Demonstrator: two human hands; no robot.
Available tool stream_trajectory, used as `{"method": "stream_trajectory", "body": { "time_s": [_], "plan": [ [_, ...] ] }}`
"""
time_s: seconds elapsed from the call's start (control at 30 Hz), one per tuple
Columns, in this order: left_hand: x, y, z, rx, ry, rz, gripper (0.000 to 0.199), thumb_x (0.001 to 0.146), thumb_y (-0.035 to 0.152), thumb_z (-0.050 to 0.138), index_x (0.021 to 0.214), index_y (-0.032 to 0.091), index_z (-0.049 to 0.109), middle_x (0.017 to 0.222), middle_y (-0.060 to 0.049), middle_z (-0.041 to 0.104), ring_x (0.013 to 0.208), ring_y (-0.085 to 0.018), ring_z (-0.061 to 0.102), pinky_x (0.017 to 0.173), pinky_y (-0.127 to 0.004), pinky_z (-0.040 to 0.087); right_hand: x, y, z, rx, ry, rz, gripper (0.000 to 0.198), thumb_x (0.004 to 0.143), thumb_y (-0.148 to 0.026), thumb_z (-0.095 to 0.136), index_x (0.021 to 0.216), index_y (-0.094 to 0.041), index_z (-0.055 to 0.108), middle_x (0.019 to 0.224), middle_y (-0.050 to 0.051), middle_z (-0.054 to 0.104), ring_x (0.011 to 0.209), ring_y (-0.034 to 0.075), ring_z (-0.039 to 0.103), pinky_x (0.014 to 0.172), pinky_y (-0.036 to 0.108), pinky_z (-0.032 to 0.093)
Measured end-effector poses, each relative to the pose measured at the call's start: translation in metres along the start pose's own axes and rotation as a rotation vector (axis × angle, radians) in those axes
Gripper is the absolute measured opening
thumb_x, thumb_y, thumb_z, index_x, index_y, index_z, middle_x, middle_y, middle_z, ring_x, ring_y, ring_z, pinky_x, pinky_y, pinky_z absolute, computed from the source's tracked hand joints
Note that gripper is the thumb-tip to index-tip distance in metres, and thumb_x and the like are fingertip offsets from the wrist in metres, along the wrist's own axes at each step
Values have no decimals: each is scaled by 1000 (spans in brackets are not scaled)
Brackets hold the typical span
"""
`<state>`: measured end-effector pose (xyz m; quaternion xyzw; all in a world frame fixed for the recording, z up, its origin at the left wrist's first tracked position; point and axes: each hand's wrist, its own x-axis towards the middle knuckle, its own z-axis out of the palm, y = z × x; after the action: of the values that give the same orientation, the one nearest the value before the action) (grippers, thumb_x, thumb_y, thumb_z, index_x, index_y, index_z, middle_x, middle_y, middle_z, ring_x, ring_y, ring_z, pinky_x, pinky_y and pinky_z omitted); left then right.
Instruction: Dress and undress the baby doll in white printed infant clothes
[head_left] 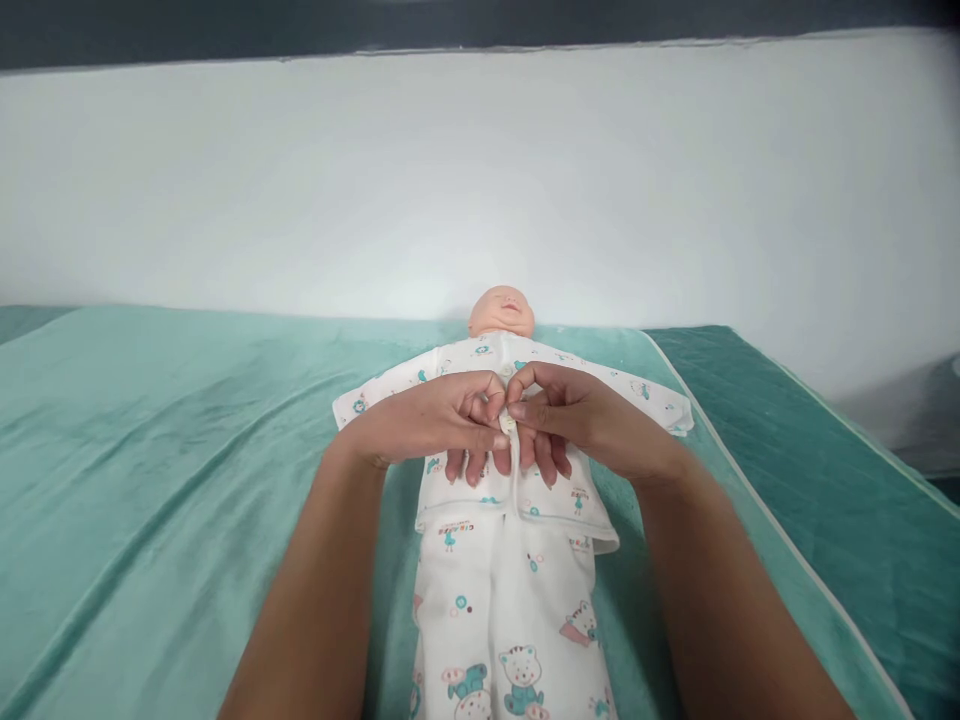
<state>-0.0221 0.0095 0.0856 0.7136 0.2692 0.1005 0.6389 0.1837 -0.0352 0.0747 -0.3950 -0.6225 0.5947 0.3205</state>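
A baby doll (501, 312) lies on its back with its head at the far end, dressed in a white printed shirt (480, 495) and matching trousers (517, 600). My left hand (450, 420) and my right hand (559, 410) meet over the middle of the chest. Thumb and forefinger of each hand pinch the shirt's front edge, on either side of a small pale button (509, 423). The other fingers of both hands hang down over the cloth. Whether the button sits in its hole I cannot tell. Both shirt sleeves stretch out sideways.
A light green blanket (187, 480) with creases lies under the doll. To the right, past its pale edging, is a darker green quilted cover (810, 480). A white wall (480, 180) rises directly behind the doll's head.
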Motion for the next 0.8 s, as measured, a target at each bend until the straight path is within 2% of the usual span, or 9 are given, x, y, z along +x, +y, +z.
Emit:
{"method": "stream_trajectory", "body": {
  "time_s": [0.13,0.2,0.27,0.33,0.4,0.47,0.6,0.73,0.8],
  "plan": [
    [0,3,1,21,17,15,24,84,35,65,90,20,47,77,-1,68,56,-11,61,45,-20,44,-1,0,-1,12,34,-37,23,89,-43,63,92,-22,55,63,-2,68,44,11,58,40,21,39],
    [2,3,2,22,125,65,22,86,37,63,89,20,49,70,2,65,52,-10,57,46,-21,43,-1,1,-2,38,98,-92,22,89,-42,63,90,-22,55,63,-2,67,45,11,57,41,22,38],
    [7,1,3,39,337,147,17,88,36,59,88,21,51,63,4,58,49,-9,52,46,-21,41,1,2,-3,78,215,-166,19,88,-40,63,88,-23,55,65,-2,66,47,10,56,43,23,39],
    [14,-3,4,111,636,230,12,89,33,55,88,21,52,63,4,55,53,-10,51,50,-22,41,4,4,-4,110,378,-240,16,87,-36,64,87,-23,55,70,-2,66,52,10,57,48,23,42],
    [22,-8,5,265,904,289,9,90,30,52,93,22,55,73,1,61,67,-13,57,61,-25,47,8,6,-4,116,544,-295,13,86,-33,65,86,-24,55,79,-1,67,63,11,61,55,24,46],
    [30,-14,6,449,1018,340,15,93,28,46,101,23,57,95,-3,67,90,-17,61,79,-30,50,12,10,-4,84,671,-320,11,85,-32,64,86,-25,56,89,1,68,78,14,66,67,27,52],
    [39,-22,7,659,893,404,32,98,28,37,122,23,57,130,-6,62,125,-20,51,107,-38,40,22,20,-2,-96,802,-342,9,86,-31,60,93,-25,60,110,4,68,107,19,63,93,37,51],
    [42,-27,6,640,769,376,41,100,31,32,137,26,49,144,-4,53,135,-20,45,113,-41,35,29,29,0,-311,768,-242,27,89,-35,55,113,-28,62,125,5,64,115,24,59,101,46,45],
    [42,-29,5,605,734,365,43,101,30,30,141,27,45,145,-3,52,136,-20,44,113,-40,35,31,33,1,-419,729,-242,29,90,-37,52,117,-27,62,128,6,63,120,27,55,105,49,41]
  ]
}}
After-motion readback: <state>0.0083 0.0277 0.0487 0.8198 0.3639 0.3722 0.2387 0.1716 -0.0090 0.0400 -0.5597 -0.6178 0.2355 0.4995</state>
